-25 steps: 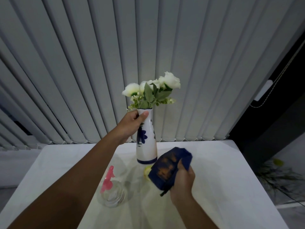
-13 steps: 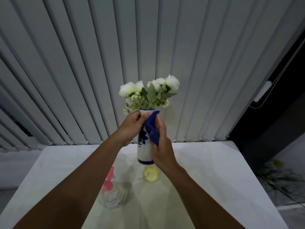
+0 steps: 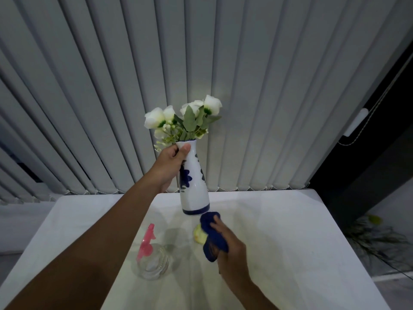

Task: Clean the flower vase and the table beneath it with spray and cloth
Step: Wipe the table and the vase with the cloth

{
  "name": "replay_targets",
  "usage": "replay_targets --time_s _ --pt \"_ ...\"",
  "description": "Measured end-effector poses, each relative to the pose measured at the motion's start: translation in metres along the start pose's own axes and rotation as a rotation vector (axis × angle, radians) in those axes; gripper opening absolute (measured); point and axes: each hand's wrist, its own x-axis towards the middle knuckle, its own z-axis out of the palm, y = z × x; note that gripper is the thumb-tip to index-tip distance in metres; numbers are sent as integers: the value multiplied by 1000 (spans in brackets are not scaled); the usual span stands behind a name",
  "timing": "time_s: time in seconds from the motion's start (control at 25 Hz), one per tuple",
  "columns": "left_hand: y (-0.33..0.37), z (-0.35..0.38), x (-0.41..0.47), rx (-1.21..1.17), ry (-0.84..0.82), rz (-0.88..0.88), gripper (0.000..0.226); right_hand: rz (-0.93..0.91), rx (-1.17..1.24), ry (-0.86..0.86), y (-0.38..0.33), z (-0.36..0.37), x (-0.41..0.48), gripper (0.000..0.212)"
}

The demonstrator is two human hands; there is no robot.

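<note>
My left hand [image 3: 171,168] grips the neck of a white vase with blue flower marks [image 3: 194,189], lifted off the white table [image 3: 290,242] and tilted slightly. White flowers with green leaves [image 3: 185,119] stick out of its top. Just below the vase's blue base, my right hand [image 3: 228,247] holds a dark blue cloth [image 3: 212,236] bunched over the fingers. A clear spray bottle with a pink trigger [image 3: 152,256] stands on the table under my left forearm.
A small pale yellow round object [image 3: 199,237] lies on the table, partly hidden by the cloth. Grey vertical blinds [image 3: 223,74] hang behind the table. A dark opening and a plant on the floor [image 3: 375,238] are to the right.
My right hand with the cloth was up at the vase's neck half a second ago and has come down below the base. The vase has risen a little and tilted.
</note>
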Motion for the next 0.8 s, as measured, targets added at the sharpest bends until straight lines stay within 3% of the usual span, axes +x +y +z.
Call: replay_targets --time_s 0.08,0.16,0.36,0.56,0.64,0.72,0.8 --pt "1 -1 -3 -18 -38 6 31 217 185 253 -19 -10 20 60" --pt "-1 -2 -3 -4 -75 3 33 213 165 336 -45 -19 49 55" --pt "-8 6 -4 -16 -134 5 35 -166 76 48 -83 -1 94 71" --pt "2 5 1 -48 -45 60 35 -348 -143 37 -28 6 51 70" --pt "3 -2 4 -45 -37 69 35 -163 -39 71 -22 6 36 64" --pt "4 -6 5 -55 -43 61 36 185 126 196 -27 10 36 57" --pt "2 -5 4 -68 -63 53 38 420 336 296 -38 13 46 44"
